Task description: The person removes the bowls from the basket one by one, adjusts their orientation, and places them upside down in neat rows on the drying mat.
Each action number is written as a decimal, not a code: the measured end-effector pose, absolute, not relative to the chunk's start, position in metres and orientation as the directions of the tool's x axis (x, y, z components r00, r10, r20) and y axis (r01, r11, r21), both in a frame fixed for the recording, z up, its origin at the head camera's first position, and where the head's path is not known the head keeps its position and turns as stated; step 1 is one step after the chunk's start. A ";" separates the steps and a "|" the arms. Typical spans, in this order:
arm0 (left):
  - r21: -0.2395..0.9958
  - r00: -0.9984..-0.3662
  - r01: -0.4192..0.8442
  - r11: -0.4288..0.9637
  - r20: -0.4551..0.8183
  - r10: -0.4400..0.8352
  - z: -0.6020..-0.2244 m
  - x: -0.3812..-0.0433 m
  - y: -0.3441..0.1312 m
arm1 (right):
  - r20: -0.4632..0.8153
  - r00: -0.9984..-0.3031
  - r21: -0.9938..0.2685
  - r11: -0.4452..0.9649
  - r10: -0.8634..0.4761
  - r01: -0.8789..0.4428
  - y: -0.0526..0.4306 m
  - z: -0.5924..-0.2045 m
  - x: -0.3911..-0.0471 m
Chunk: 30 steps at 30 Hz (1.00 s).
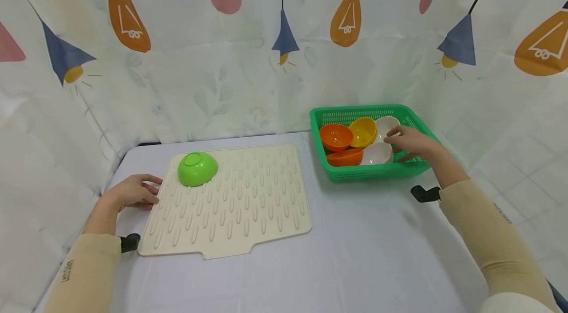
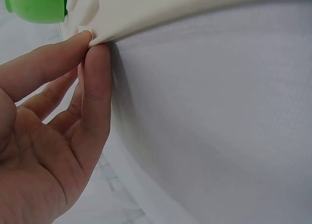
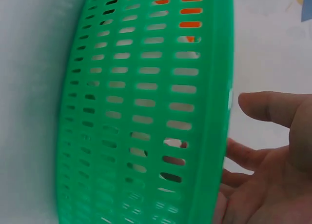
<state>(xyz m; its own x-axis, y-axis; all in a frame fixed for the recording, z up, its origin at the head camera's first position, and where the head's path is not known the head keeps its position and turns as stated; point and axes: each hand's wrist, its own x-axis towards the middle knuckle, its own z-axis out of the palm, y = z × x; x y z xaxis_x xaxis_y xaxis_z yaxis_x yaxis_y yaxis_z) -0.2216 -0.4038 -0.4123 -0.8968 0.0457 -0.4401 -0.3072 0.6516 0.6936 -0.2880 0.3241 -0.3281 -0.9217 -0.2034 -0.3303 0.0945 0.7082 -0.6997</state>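
My left hand [image 1: 134, 191] pinches the left edge of a cream drying mat [image 1: 266, 190] between thumb and fingertips; the left wrist view shows the mat's edge [image 2: 146, 24] caught there. On the mat's far left corner a green bowl [image 1: 197, 169] lies upside down. My right hand [image 1: 414, 143] is over the right part of a green basket [image 1: 372, 173], thumb and fingers spread apart with nothing between them. Closest to its fingertips are two white bowls [image 1: 377, 154]. In the right wrist view, the basket's wall [image 3: 141, 94] hides part of the fingers.
Also in the basket are a yellow bowl [image 1: 363, 131], an orange bowl [image 1: 336, 136] and another orange bowl [image 1: 345, 157] tipped on its side. A white cloth covers the table [image 1: 337, 254]. A patterned curtain [image 1: 248, 91] hangs right behind the mat and basket.
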 end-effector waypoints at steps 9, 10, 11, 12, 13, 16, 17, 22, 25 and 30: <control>0.699 -0.897 -0.312 0.644 -0.441 0.044 -0.412 -0.220 -0.401 | -0.399 -0.892 -0.655 0.746 -0.210 0.118 0.330 -0.339 -0.294; 0.699 -0.897 -0.308 0.645 -0.439 0.048 -0.412 -0.220 -0.401 | -0.402 -0.891 -0.652 0.749 -0.208 0.120 0.330 -0.339 -0.295; 0.699 -0.897 -0.309 0.645 -0.440 0.047 -0.412 -0.220 -0.401 | -0.406 -0.890 -0.650 0.750 -0.207 0.121 0.330 -0.340 -0.296; 0.699 -0.897 -0.309 0.645 -0.440 0.046 -0.412 -0.220 -0.401 | -0.408 -0.889 -0.645 0.754 -0.206 0.122 0.331 -0.341 -0.296; 0.699 -0.897 -0.311 0.644 -0.439 0.044 -0.412 -0.220 -0.402 | -0.409 -0.889 -0.643 0.757 -0.205 0.121 0.331 -0.342 -0.297; 0.696 -0.898 -0.306 0.649 -0.437 0.045 -0.411 -0.221 -0.403 | -0.407 -0.890 -0.648 0.752 -0.205 0.123 0.331 -0.345 -0.298; 0.695 -0.898 -0.309 0.649 -0.438 0.042 -0.411 -0.221 -0.403 | -0.406 -0.891 -0.650 0.750 -0.205 0.124 0.331 -0.346 -0.298; 0.699 -0.899 -0.308 0.645 -0.436 0.043 -0.411 -0.222 -0.403 | -0.398 -0.895 -0.662 0.738 -0.200 0.129 0.331 -0.349 -0.298; 0.700 -0.899 -0.314 0.642 -0.436 0.035 -0.413 -0.223 -0.403 | -0.390 -0.900 -0.668 0.733 -0.195 0.131 0.331 -0.349 -0.297; 0.693 -0.896 -0.326 0.643 -0.443 0.022 -0.415 -0.223 -0.403 | -0.382 -0.906 -0.675 0.725 -0.185 0.137 0.335 -0.350 -0.299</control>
<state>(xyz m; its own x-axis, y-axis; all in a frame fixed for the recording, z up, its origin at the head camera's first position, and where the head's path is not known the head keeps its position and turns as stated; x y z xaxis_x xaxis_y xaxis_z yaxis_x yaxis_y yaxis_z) -0.2232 -0.4029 -0.4151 -0.8965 0.0223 -0.4426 -0.3263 0.6427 0.6932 -0.2989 0.3347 -0.3499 -0.9056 -0.1848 -0.3818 0.1369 0.7247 -0.6754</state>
